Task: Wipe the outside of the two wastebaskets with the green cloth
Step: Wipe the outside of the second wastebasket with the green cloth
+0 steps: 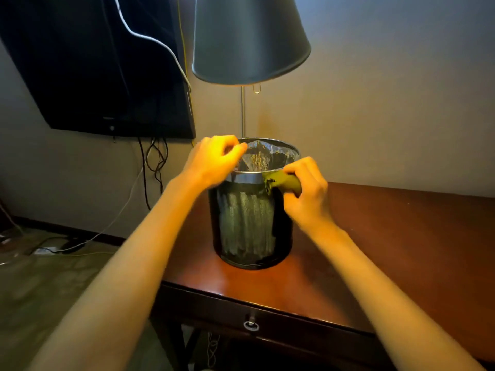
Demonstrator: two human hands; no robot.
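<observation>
One black wastebasket (247, 223) with a silver rim and a clear liner stands upright on the wooden table (401, 236). My left hand (214, 162) grips the rim on its left side, fingers curled over the edge. My right hand (308, 194) holds the bunched green cloth (281, 182) and presses it against the basket's upper right side, just under the rim. Pale smear streaks show on the basket's front wall. No second wastebasket is in view.
A lamp (250, 38) with a grey shade stands right behind the basket. A wall-mounted dark TV (101, 70) hangs at the left with cables (155, 167) dangling to the floor. The table has a drawer with a ring pull (251, 325) at its front.
</observation>
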